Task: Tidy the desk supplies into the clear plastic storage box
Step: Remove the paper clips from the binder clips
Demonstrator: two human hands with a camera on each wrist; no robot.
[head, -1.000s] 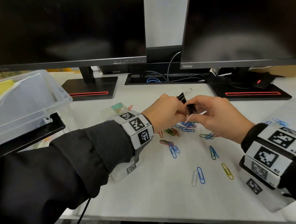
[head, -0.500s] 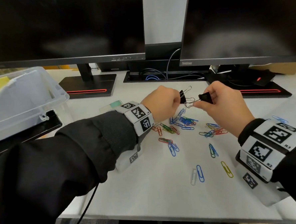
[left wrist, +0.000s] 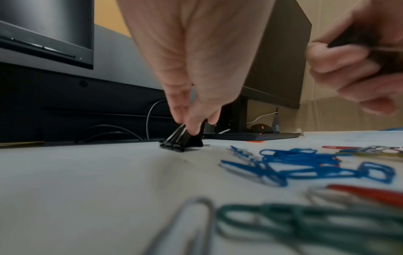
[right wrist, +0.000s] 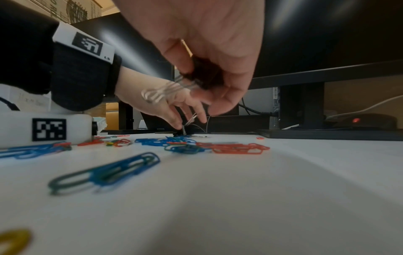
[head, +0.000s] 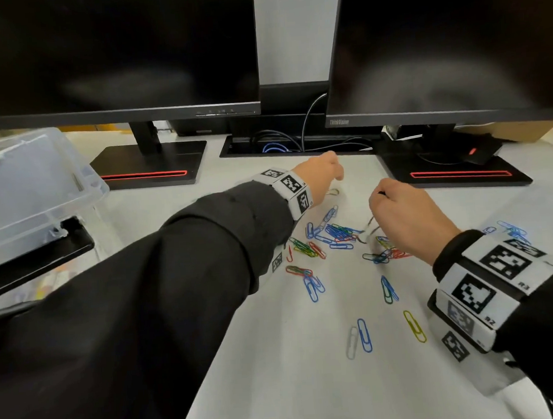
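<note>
The left hand [head: 323, 174] reaches far across the desk [head: 277, 355], fingers pointing down and pinching the wire handles of a black binder clip [left wrist: 182, 140] that rests on the desk surface just beyond the scattered paper clips [head: 335, 235]. The right hand [head: 405, 221] hovers above the right part of that pile, fingers curled round a second black binder clip [right wrist: 205, 75] with its wire loops sticking out leftward. The clear plastic storage box [head: 25, 192] sits at the far left edge, well apart from both hands, with bare desk near the person.
</note>
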